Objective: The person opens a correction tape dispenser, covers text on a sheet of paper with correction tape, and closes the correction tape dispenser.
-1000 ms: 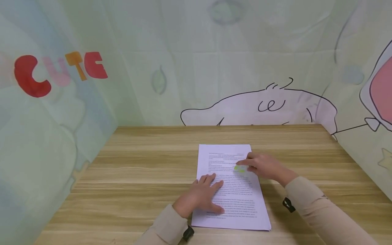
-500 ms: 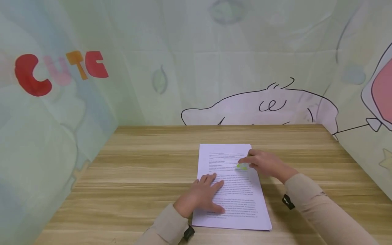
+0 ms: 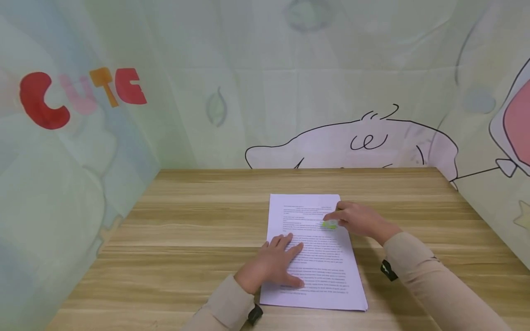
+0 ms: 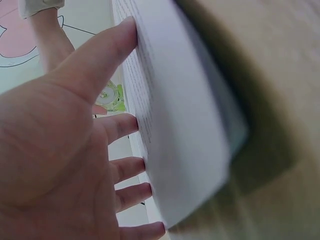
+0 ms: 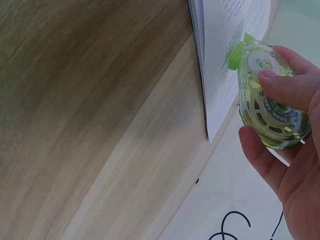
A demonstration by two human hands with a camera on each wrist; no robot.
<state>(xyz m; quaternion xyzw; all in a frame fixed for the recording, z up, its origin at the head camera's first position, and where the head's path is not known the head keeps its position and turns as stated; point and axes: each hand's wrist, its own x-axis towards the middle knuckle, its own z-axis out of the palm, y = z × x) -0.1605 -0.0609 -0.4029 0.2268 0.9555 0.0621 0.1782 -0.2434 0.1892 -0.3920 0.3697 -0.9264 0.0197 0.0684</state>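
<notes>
At right, the right hand grips a clear, green-tipped tape dispenser. Printed sheets lie upper right of centre; a wooden tabletop fills the left.

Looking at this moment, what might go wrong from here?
If the spread left hand eases, the paper stack might slide on the table. Its sheets part slightly at one edge in the left wrist view, so they may shift out of line. The clear green dispenser in the right hand sits close to printed lines, so a slip could run over wrong words.

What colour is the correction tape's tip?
The tip is bright green; the right wrist view shows it best.
</notes>
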